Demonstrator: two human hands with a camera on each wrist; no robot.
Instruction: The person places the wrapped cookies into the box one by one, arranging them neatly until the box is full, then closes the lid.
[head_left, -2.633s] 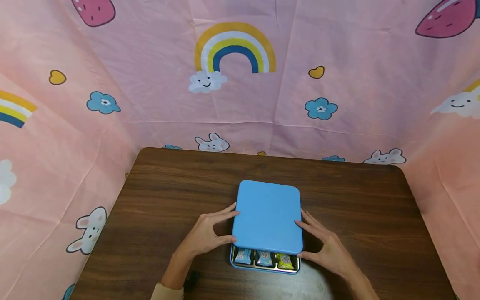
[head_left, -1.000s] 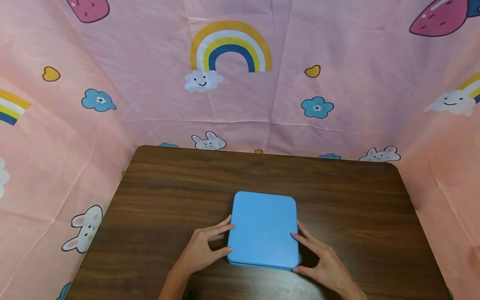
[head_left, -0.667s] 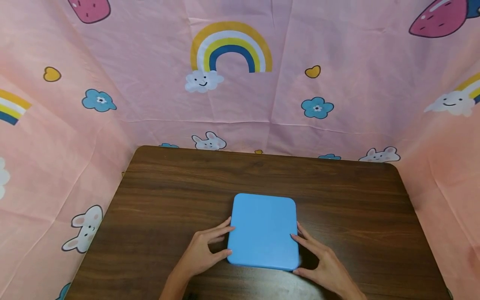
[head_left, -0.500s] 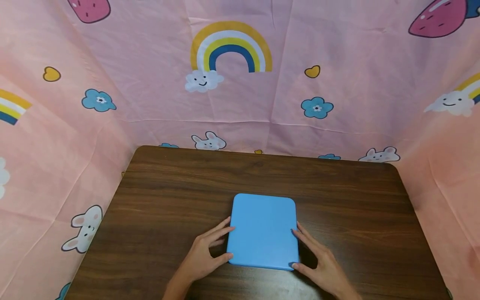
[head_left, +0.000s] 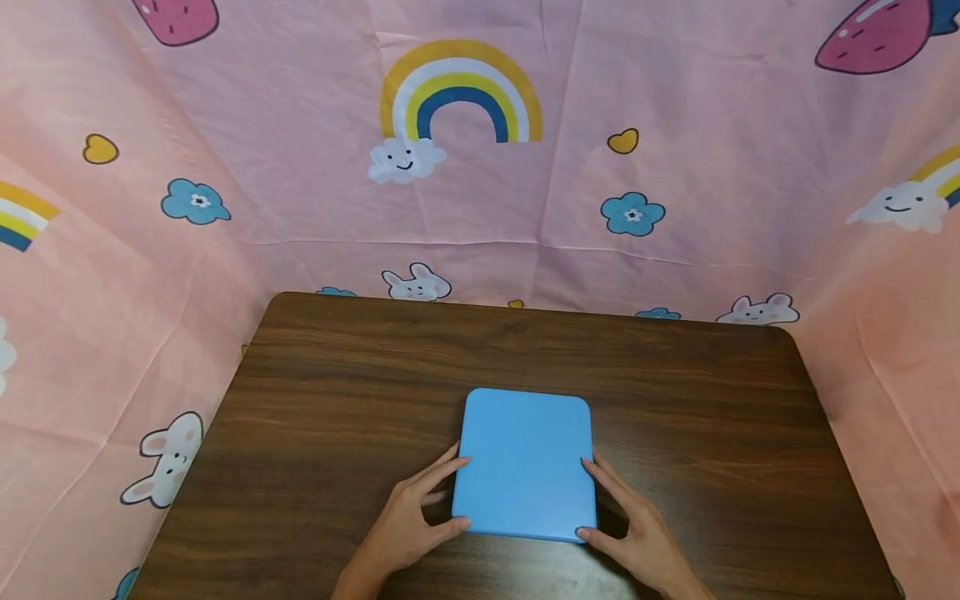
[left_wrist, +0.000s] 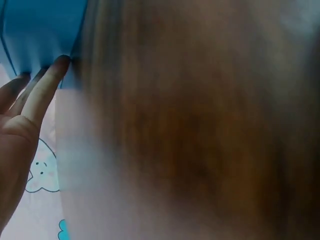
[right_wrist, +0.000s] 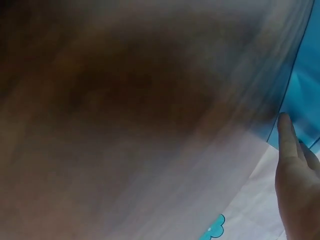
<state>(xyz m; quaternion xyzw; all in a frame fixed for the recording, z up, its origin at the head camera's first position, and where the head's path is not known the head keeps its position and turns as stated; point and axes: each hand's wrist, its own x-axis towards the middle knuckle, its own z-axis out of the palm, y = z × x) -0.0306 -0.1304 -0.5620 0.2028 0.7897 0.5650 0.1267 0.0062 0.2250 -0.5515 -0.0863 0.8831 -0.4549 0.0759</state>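
Observation:
A flat square tin with a smooth blue lid (head_left: pixel 525 462) lies on the brown table, the lid covering its top fully. My left hand (head_left: pixel 401 521) spans the tin's left edge, index fingertip on the lid's rim and thumb at the near left corner. On the opposite side, my right hand (head_left: pixel 637 537) rests its index fingertip and thumb on the right edge and near right corner. Fingers of both hands are fairly straight and spread. In the left wrist view, fingertips touch the tin's blue side (left_wrist: pixel 42 30); the right wrist view shows the same at the other blue side (right_wrist: pixel 302 75).
The dark wood-grain table (head_left: pixel 360 367) has rounded far corners. Pink cloth (head_left: pixel 315 150) printed with rainbows, clouds and rabbits stands behind it and along both sides.
The lid has come down and toward me over the tin, covering the wrapped sweets in its compartments. Both thumbs have since shifted onto the lid's near corners.

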